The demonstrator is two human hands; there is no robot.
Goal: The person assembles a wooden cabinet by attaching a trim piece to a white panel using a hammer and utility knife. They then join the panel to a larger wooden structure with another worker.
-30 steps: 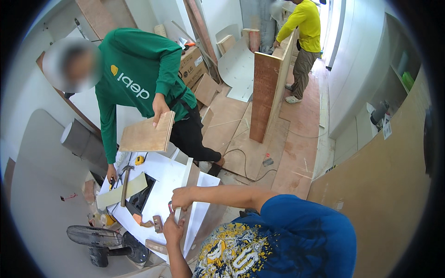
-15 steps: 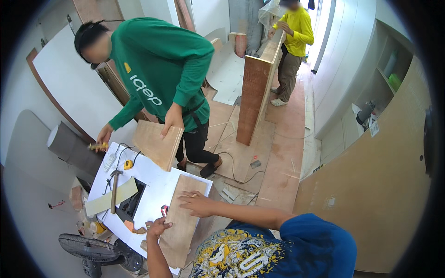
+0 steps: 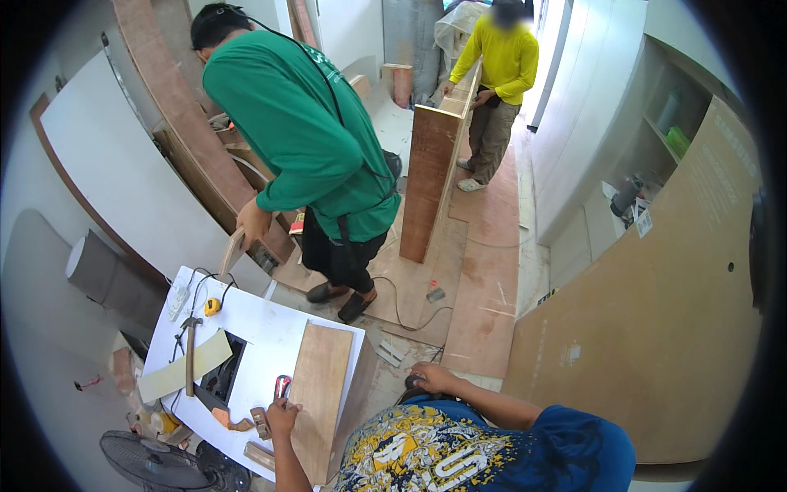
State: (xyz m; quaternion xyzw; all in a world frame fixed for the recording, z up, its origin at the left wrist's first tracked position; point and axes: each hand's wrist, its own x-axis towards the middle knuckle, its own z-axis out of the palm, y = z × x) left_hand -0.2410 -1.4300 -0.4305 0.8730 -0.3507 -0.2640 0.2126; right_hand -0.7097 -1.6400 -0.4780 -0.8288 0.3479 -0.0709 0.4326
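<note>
A flat wooden board (image 3: 320, 381) lies along the near right side of the white worktop (image 3: 266, 328). My left hand (image 3: 283, 416) is at the board's left edge, its fingers closed around the lower end of a small red and dark tool (image 3: 282, 385). Beside that hand lies a small brown wooden block (image 3: 260, 421). My right hand (image 3: 434, 378) is off the worktop, close to my body. Its fingers curl over a dark rounded thing (image 3: 413, 382) that I cannot make out.
A claw hammer (image 3: 191, 353), pale strip (image 3: 184, 369) and yellow tape measure (image 3: 212, 307) lie on the worktop. A fan (image 3: 156, 461) stands lower left. A green-sleeved co-worker (image 3: 303, 131) holds a board piece (image 3: 232, 250); another in yellow (image 3: 504, 70) handles a long wooden frame (image 3: 430, 180).
My right hand has left the board and moved right, toward my body. My left hand has closed on the red tool. The green-sleeved co-worker has turned away, taking the board piece off the worktop.
</note>
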